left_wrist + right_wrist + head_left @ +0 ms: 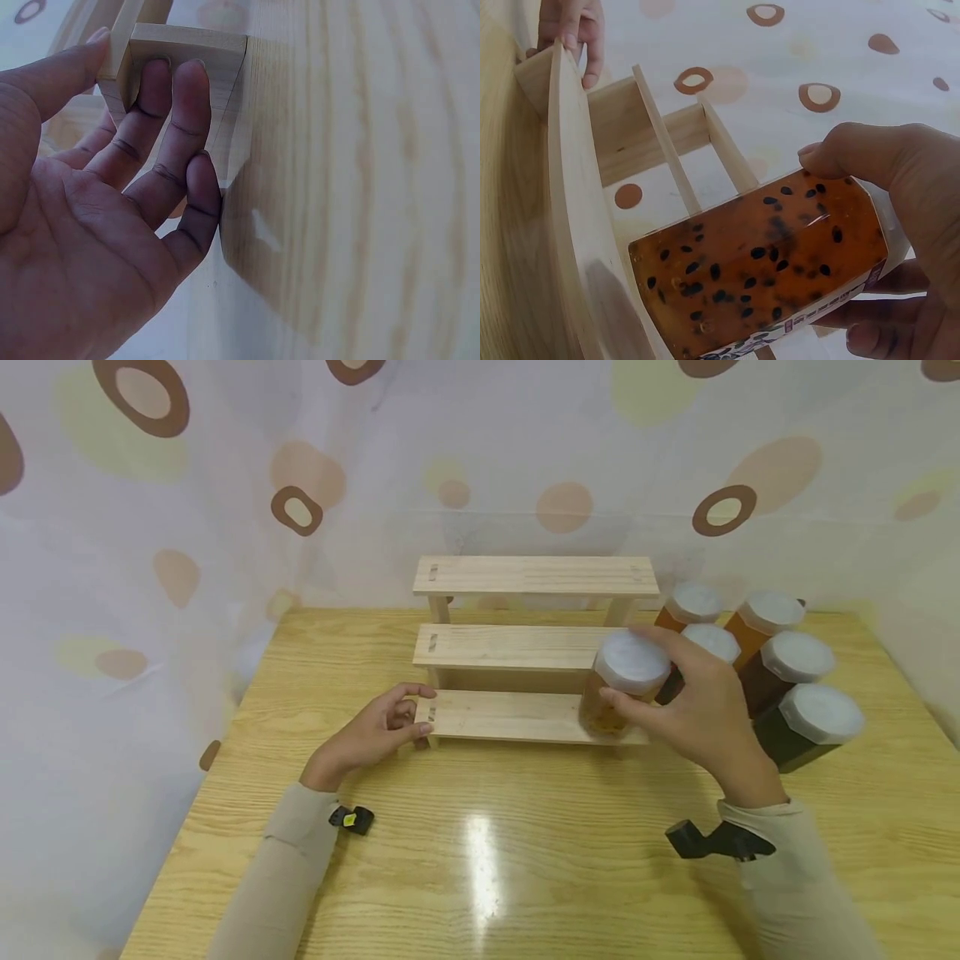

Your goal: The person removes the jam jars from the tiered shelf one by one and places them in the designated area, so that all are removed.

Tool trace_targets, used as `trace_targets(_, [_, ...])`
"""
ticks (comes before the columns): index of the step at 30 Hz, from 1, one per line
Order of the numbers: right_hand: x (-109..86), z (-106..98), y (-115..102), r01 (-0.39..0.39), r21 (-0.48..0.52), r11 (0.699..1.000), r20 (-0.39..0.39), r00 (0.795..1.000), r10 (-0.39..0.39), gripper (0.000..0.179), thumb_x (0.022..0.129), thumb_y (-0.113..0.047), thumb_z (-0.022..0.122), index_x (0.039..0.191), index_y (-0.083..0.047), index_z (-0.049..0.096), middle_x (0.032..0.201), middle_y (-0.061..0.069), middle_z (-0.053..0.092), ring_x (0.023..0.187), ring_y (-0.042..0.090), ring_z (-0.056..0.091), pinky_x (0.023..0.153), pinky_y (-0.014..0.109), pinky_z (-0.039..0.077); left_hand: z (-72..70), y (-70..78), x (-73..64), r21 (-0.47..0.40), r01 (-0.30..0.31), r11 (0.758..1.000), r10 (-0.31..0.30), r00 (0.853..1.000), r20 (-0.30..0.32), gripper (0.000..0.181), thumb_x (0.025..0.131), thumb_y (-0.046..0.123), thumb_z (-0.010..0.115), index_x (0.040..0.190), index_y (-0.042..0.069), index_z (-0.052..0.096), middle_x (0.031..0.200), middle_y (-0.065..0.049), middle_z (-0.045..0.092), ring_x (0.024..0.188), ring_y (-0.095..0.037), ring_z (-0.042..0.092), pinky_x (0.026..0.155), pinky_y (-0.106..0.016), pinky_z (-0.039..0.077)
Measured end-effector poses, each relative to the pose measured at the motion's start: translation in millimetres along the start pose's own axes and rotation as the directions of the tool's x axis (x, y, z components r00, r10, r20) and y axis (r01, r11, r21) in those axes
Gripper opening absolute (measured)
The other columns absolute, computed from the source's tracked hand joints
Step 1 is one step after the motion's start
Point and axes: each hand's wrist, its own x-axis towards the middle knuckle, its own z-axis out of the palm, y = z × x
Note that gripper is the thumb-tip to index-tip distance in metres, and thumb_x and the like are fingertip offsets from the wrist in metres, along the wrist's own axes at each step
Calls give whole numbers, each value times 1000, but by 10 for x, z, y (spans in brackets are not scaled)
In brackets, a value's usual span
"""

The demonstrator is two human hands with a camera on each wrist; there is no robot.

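Note:
A three-tier wooden shelf rack [502,717] stands on the table. My left hand [363,733] grips the left end of its lowest board. In the left wrist view, the thumb lies on the board's edge and curled fingertips [191,82] touch the support beneath. With thumb and fingers, my right hand [701,714] holds a clear jar with a white lid [633,658] by its upper part, over the right end of the lowest board. Through the jar's wall, the right wrist view shows orange contents with black seeds [757,255] and a printed label along one side.
Several more white-lidded jars [798,656] cluster right of the rack, some amber, some dark; the nearest [821,714] looks almost black. Behind the rack hangs a pale cloth with brown ovals [562,508]. The wooden table [420,860] extends in front.

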Motion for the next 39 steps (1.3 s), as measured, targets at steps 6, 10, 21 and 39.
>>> trace_targets(6, [-54,-119,97,-31,-12,999,-9,999,31,72,68,-14,95,135,-7,67,121,17,71,89,28,61,73,27,41,1,8,-6,3,10,1000,-10,1000,-4,48,106,9,61,149,6,42,86,-22,62,69,-32,60,54,-26,36])
trace_targets(10, [-97,-192,162,-52,-33,998,-16,999,52,74,68,-12,95,136,-11,67,116,16,72,80,22,58,70,21,39,8,28,-6,1,22,1000,-22,1000,-6,48,106,10,61,150,7,42,86,-22,62,61,-23,49,55,-27,36])
trace_targets(21, [-218,-379,349,-78,-19,997,-41,996,77,79,62,-2,97,135,-8,67,80,10,60,63,6,43,60,15,34,10,40,-2,2,30,1000,-30,999,-13,47,105,9,62,149,7,43,87,-23,63,66,-33,51,57,-26,36])
trace_targets(39, [-453,-478,590,-203,-139,969,26,978,209,79,68,-17,97,133,5,59,111,35,66,87,53,66,72,6,37,13,60,-7,0,36,999,-36,999,-10,47,105,10,62,148,8,43,87,-23,63,73,-37,59,58,-27,38])
